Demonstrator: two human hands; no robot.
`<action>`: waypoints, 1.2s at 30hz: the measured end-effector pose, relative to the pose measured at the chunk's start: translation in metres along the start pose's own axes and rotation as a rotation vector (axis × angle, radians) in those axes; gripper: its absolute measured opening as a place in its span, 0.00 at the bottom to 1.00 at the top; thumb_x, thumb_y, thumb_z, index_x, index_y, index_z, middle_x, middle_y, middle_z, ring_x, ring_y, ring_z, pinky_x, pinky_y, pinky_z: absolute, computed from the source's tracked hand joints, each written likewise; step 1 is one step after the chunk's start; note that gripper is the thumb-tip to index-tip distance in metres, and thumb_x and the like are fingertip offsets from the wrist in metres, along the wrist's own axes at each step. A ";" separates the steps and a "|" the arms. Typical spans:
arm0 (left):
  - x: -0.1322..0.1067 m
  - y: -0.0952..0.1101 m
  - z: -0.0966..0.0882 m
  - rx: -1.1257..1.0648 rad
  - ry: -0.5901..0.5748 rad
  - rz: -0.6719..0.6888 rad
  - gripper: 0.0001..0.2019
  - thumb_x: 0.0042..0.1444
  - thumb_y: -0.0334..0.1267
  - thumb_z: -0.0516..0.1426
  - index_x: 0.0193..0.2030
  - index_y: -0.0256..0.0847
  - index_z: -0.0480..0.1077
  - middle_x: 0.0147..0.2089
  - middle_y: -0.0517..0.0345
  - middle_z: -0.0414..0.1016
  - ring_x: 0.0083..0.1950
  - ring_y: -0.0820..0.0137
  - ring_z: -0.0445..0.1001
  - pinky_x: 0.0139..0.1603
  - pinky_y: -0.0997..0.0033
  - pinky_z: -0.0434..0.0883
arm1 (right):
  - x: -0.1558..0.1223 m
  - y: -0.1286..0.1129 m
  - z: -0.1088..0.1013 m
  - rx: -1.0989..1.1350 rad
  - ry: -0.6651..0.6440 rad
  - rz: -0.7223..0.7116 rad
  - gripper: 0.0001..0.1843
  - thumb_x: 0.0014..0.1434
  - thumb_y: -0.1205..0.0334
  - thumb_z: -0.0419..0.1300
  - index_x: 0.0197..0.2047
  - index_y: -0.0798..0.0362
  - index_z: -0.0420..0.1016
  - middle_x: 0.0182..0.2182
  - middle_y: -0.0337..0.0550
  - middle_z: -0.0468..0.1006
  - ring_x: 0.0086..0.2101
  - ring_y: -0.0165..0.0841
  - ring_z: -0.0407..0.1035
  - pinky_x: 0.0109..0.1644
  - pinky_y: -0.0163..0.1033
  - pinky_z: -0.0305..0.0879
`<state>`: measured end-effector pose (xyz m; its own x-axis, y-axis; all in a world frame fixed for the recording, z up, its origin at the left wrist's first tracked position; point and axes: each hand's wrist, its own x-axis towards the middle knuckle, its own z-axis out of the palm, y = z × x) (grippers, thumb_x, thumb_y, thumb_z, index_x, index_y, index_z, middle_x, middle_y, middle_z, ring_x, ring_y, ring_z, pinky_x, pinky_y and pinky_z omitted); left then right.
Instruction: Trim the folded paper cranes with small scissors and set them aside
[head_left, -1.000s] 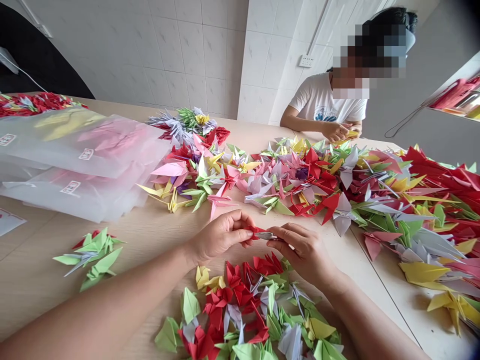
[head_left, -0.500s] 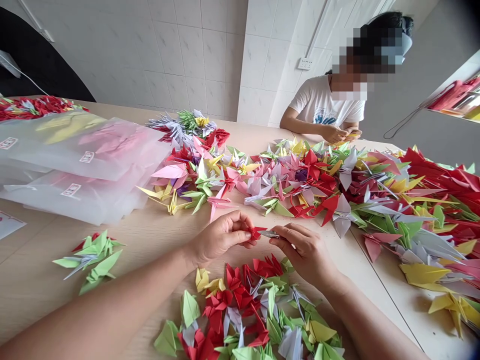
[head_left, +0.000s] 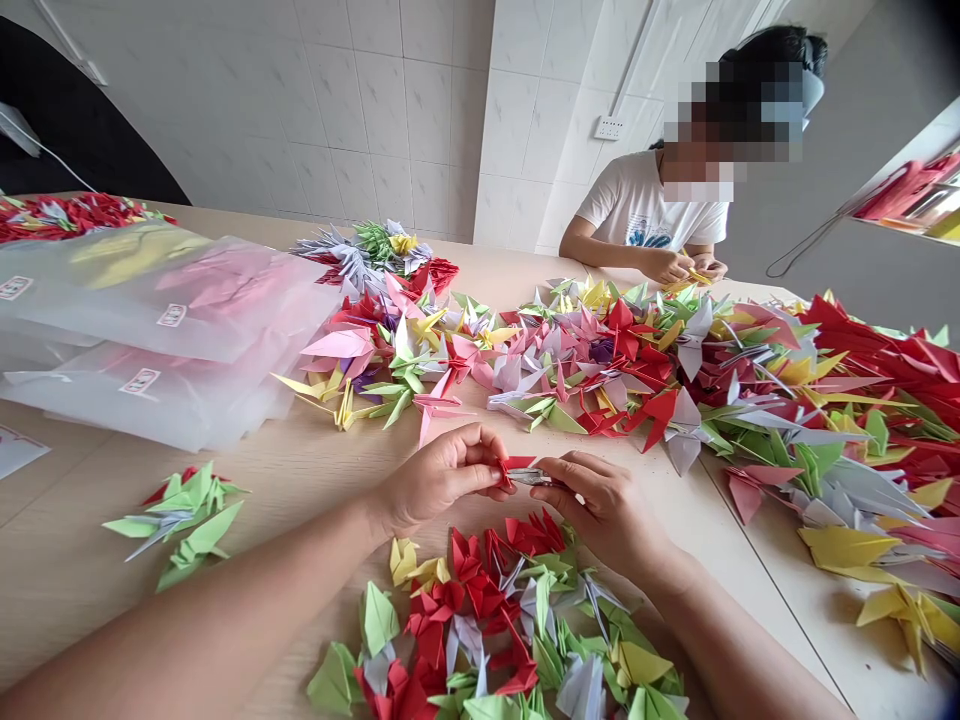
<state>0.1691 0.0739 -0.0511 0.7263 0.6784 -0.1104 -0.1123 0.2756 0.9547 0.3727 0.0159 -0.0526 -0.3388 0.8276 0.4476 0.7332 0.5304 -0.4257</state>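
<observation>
My left hand (head_left: 442, 478) pinches a small red folded-paper crane (head_left: 517, 463) between thumb and fingertips, above the middle of the table. My right hand (head_left: 600, 500) is closed around slim silver tweezers (head_left: 531, 477); their pointed end reaches left to the red paper, and the fingers cover the rest of them. Whether the tips grip the paper is too small to tell. Below both hands lies a loose pile of red, green, yellow and pale grey paper cranes (head_left: 487, 600). Beside my left forearm rests a small green group of cranes (head_left: 199, 500).
A long heap of multicoloured cranes (head_left: 600, 350) stretches across the table beyond my hands and to the right. Translucent plastic bags (head_left: 150, 390) of folded paper lie at the left. Across the table another person (head_left: 645, 210) handles yellow paper.
The tweezers have moved slightly left against the red crane, whose red flap now sticks out to the right above them. The person opposite has shifted the yellow paper slightly.
</observation>
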 end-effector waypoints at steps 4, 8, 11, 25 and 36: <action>-0.001 0.002 0.002 -0.019 0.005 -0.003 0.04 0.53 0.32 0.57 0.35 0.38 0.64 0.33 0.58 0.71 0.36 0.70 0.72 0.43 0.66 0.67 | 0.000 0.000 0.000 -0.001 -0.001 0.006 0.09 0.61 0.62 0.54 0.39 0.56 0.74 0.23 0.41 0.70 0.24 0.29 0.63 0.29 0.33 0.57; -0.002 0.003 0.002 -0.025 0.009 -0.006 0.04 0.53 0.32 0.56 0.35 0.37 0.64 0.34 0.58 0.70 0.36 0.71 0.72 0.44 0.66 0.67 | 0.000 0.001 -0.001 0.004 0.016 0.019 0.09 0.61 0.62 0.54 0.39 0.55 0.74 0.23 0.41 0.71 0.24 0.29 0.64 0.28 0.33 0.58; -0.002 0.003 0.002 -0.022 -0.002 -0.006 0.04 0.54 0.31 0.55 0.35 0.37 0.63 0.34 0.58 0.70 0.36 0.71 0.72 0.44 0.67 0.67 | 0.000 0.001 0.000 0.013 0.020 0.015 0.09 0.61 0.62 0.54 0.40 0.55 0.74 0.24 0.41 0.72 0.24 0.29 0.64 0.28 0.33 0.58; -0.001 0.003 0.001 -0.141 0.031 -0.019 0.05 0.53 0.32 0.56 0.35 0.38 0.63 0.34 0.58 0.70 0.36 0.72 0.71 0.43 0.68 0.67 | -0.001 0.002 0.001 0.030 0.042 0.082 0.08 0.61 0.61 0.54 0.37 0.55 0.73 0.23 0.40 0.69 0.23 0.29 0.62 0.28 0.33 0.58; 0.000 0.004 0.004 -0.081 0.054 0.031 0.06 0.55 0.33 0.55 0.38 0.39 0.61 0.35 0.56 0.72 0.37 0.72 0.69 0.41 0.70 0.64 | 0.004 -0.009 -0.008 0.479 0.007 0.425 0.12 0.59 0.52 0.52 0.36 0.53 0.64 0.23 0.34 0.57 0.23 0.27 0.53 0.23 0.31 0.54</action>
<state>0.1712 0.0720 -0.0460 0.6845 0.7224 -0.0982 -0.1903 0.3070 0.9325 0.3696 0.0129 -0.0402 -0.0713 0.9833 0.1673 0.4573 0.1813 -0.8706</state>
